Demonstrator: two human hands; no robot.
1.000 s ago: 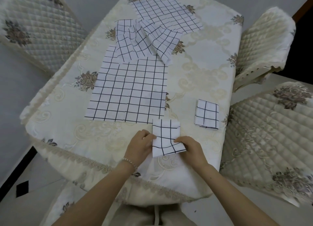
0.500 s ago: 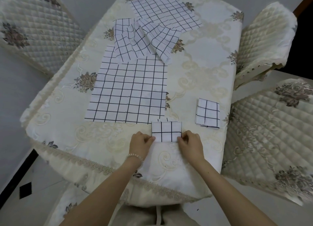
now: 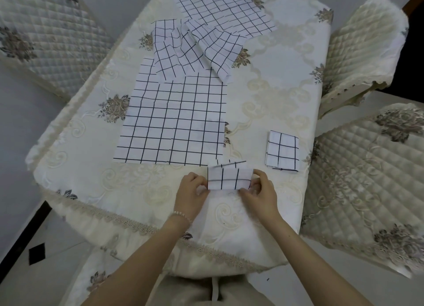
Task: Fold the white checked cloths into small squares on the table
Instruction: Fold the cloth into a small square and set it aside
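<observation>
Since half a second ago: folded strip [image 3: 229, 178] lifted slightly, its upper layers gaping — both hands kept their places. Left hand [image 3: 192, 193] pinches the strip's left end, right hand [image 3: 258, 193] pinches its right end. Finished square [image 3: 282, 150] lies up and right of the grip, apart; flat cloth [image 3: 171, 122] just beyond, tablecloth [image 3: 270, 113] under all.
</observation>
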